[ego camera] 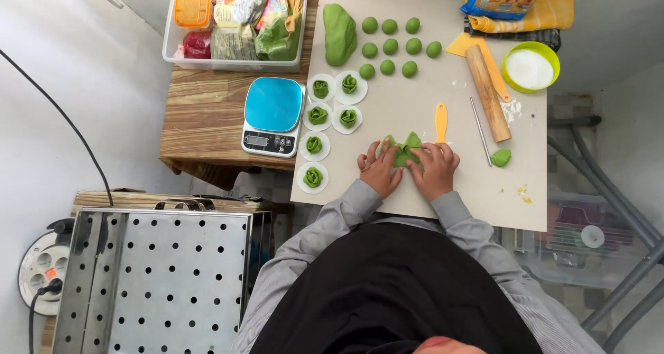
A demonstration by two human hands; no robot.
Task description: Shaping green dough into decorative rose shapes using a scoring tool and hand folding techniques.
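Seen from above, you sit at a large pale work board [477,188] that covers most of a wooden table [200,119]. To your left, lower down, stands one perforated steel steamer box [155,278]. At the table's far left corner sits one clear plastic bin [235,22] packed with packets. On the board lies one long slab of green dough [339,32], and beside it ten small green dough balls [391,46] in three rows. Six folded green dumplings [315,146], each on its own white paper round, sit along the board's left edge, next to one kitchen scale [273,115] with a blue top. On the right are one wooden rolling pin [487,91], one green-rimmed bowl [530,67] of white flour, one thin metal rod [481,129], one orange-handled scraper [440,122] and one small green dough lump [501,157]. Your left hand [379,171] and right hand [434,171] meet at the board's near edge, fingers curled in and pinching a flattened green dough piece [408,146]. It lies between both sets of fingertips, its far corners poking out beyond them.
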